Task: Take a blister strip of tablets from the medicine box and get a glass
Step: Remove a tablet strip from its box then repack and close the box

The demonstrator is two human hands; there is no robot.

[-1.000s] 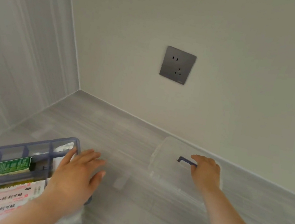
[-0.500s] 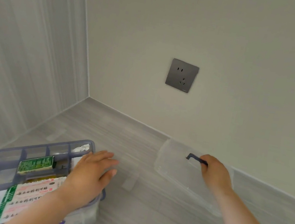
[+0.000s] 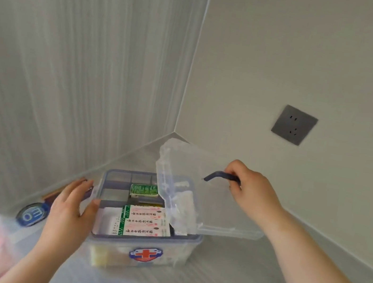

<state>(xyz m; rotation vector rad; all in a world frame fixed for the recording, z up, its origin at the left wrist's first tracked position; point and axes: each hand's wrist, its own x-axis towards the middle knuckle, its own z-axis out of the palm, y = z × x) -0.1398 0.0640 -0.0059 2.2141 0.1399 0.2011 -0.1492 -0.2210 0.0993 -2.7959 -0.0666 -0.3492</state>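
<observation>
The medicine box sits open. The right hand grips the tilted lid by its handle; the left hand, fingers loose, steadies the box. The lid might slip and knock the packets inside.

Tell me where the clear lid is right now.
The clear lid is held tilted by its dark handle in the right hand, above the right side of the open medicine box.

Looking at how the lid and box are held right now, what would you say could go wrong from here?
1. The clear lid hangs tilted over the medicine box, carried only by the right hand on its dark handle; a loose grip could drop it onto the packets.
2. The left hand only steadies one side, so the box may slide.
</observation>
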